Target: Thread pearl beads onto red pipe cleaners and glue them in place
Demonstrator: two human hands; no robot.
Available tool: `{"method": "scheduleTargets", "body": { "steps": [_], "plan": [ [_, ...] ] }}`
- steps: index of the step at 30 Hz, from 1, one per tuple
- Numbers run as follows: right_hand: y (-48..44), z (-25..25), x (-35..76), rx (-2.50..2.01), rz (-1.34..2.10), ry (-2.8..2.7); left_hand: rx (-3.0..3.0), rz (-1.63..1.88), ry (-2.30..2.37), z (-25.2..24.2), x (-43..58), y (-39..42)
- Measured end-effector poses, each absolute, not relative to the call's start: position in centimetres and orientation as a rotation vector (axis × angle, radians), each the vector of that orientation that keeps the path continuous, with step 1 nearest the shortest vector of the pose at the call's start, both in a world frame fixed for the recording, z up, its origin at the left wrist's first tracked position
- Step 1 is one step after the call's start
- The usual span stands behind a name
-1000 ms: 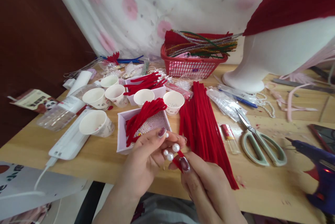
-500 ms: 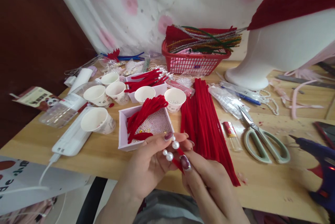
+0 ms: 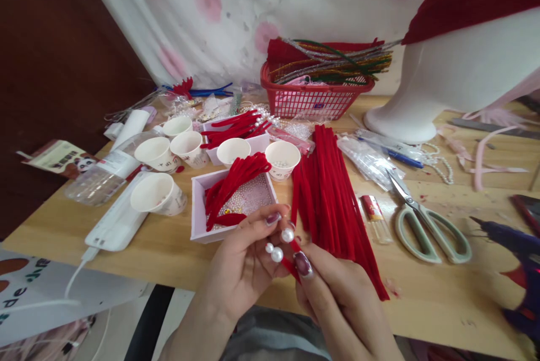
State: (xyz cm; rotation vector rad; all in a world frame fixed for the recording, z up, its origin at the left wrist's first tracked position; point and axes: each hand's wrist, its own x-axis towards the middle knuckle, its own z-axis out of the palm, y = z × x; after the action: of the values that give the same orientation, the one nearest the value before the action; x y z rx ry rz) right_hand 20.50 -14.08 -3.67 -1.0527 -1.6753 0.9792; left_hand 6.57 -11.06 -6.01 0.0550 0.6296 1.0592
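My right hand (image 3: 337, 293) pinches two short red pipe cleaners (image 3: 291, 269) between thumb and fingers. White pearl beads (image 3: 277, 254) sit at their upper ends, a large and a small one on the lower stem. On the other stem a large pearl (image 3: 287, 235) shows. My left hand (image 3: 244, 254) is closed at that stem's tip, thumb and fingertips just above the pearl; they hide whatever sits there. Directly behind my left hand stands a lilac box (image 3: 198, 209) with loose pearls and bent red pipe cleaners (image 3: 236, 184). Long red pipe cleaners (image 3: 333, 198) lie behind my right hand.
Several paper cups (image 3: 158, 195) stand left and behind the box. Scissors (image 3: 422, 220), a lighter (image 3: 374, 217) and a blue glue gun (image 3: 506, 243) lie to the right. At the back are a red basket (image 3: 316, 102) and a white mannequin head (image 3: 464, 68). A white power strip (image 3: 116, 220) lies left.
My left fingertips have closed over the tip of the upper stem, where a small pearl showed before. Both hands and the stems have shifted slightly right.
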Motion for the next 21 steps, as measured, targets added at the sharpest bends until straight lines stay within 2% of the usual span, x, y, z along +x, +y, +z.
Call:
{"method": "scheduleTargets", "body": {
  "steps": [10, 21],
  "plan": [
    [-14.27, -3.93, 20.89, -1.096, 0.958, -1.702, 0.160, 1.144, 0.663, -5.31, 6.98, -11.06],
    [-14.04, -4.22, 21.15, -1.043, 1.079, -1.671, 0.247, 1.145, 0.636, -5.61, 6.66, -11.49]
  ]
}}
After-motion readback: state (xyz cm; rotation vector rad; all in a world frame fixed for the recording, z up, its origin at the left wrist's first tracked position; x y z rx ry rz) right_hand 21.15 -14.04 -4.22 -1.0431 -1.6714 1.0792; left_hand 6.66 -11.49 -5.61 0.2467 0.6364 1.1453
